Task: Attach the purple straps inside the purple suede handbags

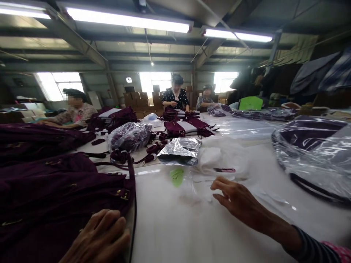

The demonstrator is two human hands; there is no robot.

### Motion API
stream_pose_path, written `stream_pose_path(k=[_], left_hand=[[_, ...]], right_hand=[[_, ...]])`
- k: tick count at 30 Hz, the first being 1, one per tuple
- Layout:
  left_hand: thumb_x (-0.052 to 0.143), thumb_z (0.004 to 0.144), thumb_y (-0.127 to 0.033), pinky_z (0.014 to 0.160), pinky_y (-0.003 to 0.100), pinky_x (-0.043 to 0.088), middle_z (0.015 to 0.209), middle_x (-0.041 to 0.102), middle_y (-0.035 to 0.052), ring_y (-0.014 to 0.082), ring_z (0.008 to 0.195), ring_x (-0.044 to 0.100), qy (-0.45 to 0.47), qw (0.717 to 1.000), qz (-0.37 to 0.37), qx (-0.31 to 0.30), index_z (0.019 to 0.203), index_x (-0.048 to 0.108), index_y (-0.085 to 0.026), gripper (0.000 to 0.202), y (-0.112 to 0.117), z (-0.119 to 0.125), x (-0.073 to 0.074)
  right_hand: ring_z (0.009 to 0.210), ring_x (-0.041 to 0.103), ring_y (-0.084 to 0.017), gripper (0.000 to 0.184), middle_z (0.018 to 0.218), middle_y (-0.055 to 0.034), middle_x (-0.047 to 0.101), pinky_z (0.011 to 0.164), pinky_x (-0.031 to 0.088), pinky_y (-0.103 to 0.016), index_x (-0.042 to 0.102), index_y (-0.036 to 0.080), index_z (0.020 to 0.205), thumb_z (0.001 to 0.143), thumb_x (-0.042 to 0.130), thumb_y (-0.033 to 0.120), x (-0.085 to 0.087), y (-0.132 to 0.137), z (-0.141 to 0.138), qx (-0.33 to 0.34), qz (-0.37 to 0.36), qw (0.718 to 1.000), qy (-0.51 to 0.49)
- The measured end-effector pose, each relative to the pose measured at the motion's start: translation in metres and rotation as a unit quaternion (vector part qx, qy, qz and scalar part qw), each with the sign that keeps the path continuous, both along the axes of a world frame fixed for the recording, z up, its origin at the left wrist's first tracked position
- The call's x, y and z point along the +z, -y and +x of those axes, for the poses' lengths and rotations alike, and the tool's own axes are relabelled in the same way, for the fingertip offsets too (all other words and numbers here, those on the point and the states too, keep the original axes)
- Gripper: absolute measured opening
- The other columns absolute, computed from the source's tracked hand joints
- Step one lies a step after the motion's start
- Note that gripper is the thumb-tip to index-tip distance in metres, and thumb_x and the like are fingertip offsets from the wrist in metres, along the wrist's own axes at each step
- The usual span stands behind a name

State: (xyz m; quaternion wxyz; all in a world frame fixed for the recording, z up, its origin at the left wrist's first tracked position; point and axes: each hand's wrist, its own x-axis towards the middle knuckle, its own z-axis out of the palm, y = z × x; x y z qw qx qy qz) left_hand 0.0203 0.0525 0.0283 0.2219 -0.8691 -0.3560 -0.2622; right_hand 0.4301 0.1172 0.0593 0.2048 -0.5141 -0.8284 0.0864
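Observation:
My left hand (100, 237) lies at the edge of a purple fabric bag (68, 193) with gold-coloured buckles, in the lower left. Its fingers are curled and close together against the bag, and their tips are hidden. Over the white table, my right hand (236, 199) hangs with thumb and fingers apart, holding nothing. Just beyond its fingertips lie a thin clear plastic bag and a small pink-and-black tool (224, 170), perhaps a thread snipper. A green leaf-shaped piece (177, 176) and a silvery packet (181, 150) are to the left of that hand.
Purple bags wrapped in clear plastic (315, 142) stand at the right. Farther back are a plastic-wrapped bundle (130, 136), loose purple straps (156, 148) and stacked purple bags (185, 127). Several people work around the far side of the table, near a green chair back (250, 103).

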Motion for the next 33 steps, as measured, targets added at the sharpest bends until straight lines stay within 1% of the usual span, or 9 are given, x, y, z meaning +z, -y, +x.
stream_pose_path(k=[3,5,7,10,14,17,20,30,33], left_hand=[[0.038,0.099,-0.009,0.107,0.039,0.035,0.093,0.065,-0.0001,0.0204,0.098,0.055,0.015,1.0,-0.023,-0.008,0.085,0.063,-0.024,0.033,-0.003,0.001,0.004],[0.038,0.098,-0.007,0.105,0.041,0.035,0.093,0.065,0.0005,0.0213,0.1,0.054,0.01,0.999,-0.032,0.001,0.084,0.062,-0.023,0.032,-0.003,-0.001,0.008],[0.04,0.096,-0.006,0.099,0.041,0.039,0.096,0.066,0.0022,0.0235,0.107,0.053,-0.006,1.0,-0.028,0.005,0.087,0.063,-0.022,0.029,-0.002,-0.005,0.01],[0.04,0.089,0.0,0.088,0.038,0.044,0.102,0.068,0.0031,0.0259,0.115,0.051,-0.049,0.998,-0.025,0.015,0.089,0.063,-0.021,0.031,-0.002,-0.011,0.009],[0.039,0.086,0.003,0.081,0.037,0.045,0.107,0.069,0.0035,0.0276,0.118,0.051,-0.046,0.997,-0.023,0.049,0.091,0.063,-0.02,0.034,0.0,-0.017,0.002],[0.039,0.089,0.003,0.087,0.039,0.045,0.112,0.069,0.0044,0.0291,0.123,0.05,-0.011,0.998,0.008,0.055,0.095,0.064,-0.018,0.032,0.003,-0.019,0.002],[0.041,0.091,0.002,0.092,0.04,0.046,0.115,0.07,0.0039,0.0292,0.126,0.05,-0.004,0.998,0.015,0.057,0.097,0.065,-0.017,0.031,0.007,-0.019,0.005],[0.038,0.091,0.005,0.091,0.039,0.045,0.11,0.071,0.0051,0.0276,0.12,0.053,0.045,0.998,0.023,0.049,0.09,0.064,-0.015,0.033,0.005,-0.01,0.009],[0.038,0.091,0.004,0.091,0.038,0.045,0.109,0.071,0.0044,0.0266,0.119,0.053,0.036,0.998,0.017,0.046,0.09,0.063,-0.016,0.032,0.004,-0.01,0.01]], right_hand=[[0.082,0.065,-0.019,0.012,0.104,-0.0042,0.066,0.073,0.045,-0.031,0.063,0.022,0.102,0.097,0.053,0.018,0.001,-0.01,-0.013,0.031,0.01,0.999,0.002],[0.087,0.064,-0.019,0.013,0.103,-0.0045,0.065,0.076,0.045,-0.03,0.063,0.021,0.099,0.098,0.051,0.017,0.006,-0.016,-0.034,0.079,0.018,0.997,-0.001],[0.09,0.062,-0.019,0.014,0.103,-0.0052,0.065,0.079,0.045,-0.03,0.063,0.02,0.095,0.099,0.05,0.015,0.012,-0.026,-0.059,0.132,0.04,0.99,0.017],[0.09,0.06,-0.019,0.018,0.098,-0.006,0.065,0.077,0.044,-0.029,0.061,0.018,0.088,0.098,0.048,0.01,0.015,-0.053,-0.093,0.169,0.08,0.976,0.107],[0.092,0.062,-0.022,0.02,0.099,-0.0108,0.067,0.073,0.043,-0.03,0.063,0.014,0.094,0.093,0.046,0.003,0.004,-0.096,-0.12,0.148,0.091,0.955,0.242],[0.087,0.064,-0.023,0.02,0.097,-0.0136,0.069,0.07,0.042,-0.031,0.065,0.012,0.097,0.093,0.047,0.005,-0.008,-0.115,-0.126,0.146,0.078,0.949,0.269],[0.079,0.065,-0.022,0.021,0.093,-0.0133,0.07,0.067,0.04,-0.03,0.066,0.012,0.094,0.095,0.045,0.007,-0.016,-0.121,-0.125,0.141,0.071,0.947,0.281],[0.083,0.067,-0.024,0.018,0.095,-0.0146,0.07,0.067,0.037,-0.032,0.064,0.011,0.093,0.09,0.048,0.003,-0.026,-0.121,-0.117,0.115,0.097,0.952,0.266],[0.082,0.067,-0.023,0.019,0.093,-0.0129,0.07,0.066,0.035,-0.032,0.064,0.012,0.091,0.089,0.047,0.001,-0.026,-0.117,-0.117,0.109,0.106,0.958,0.244]])
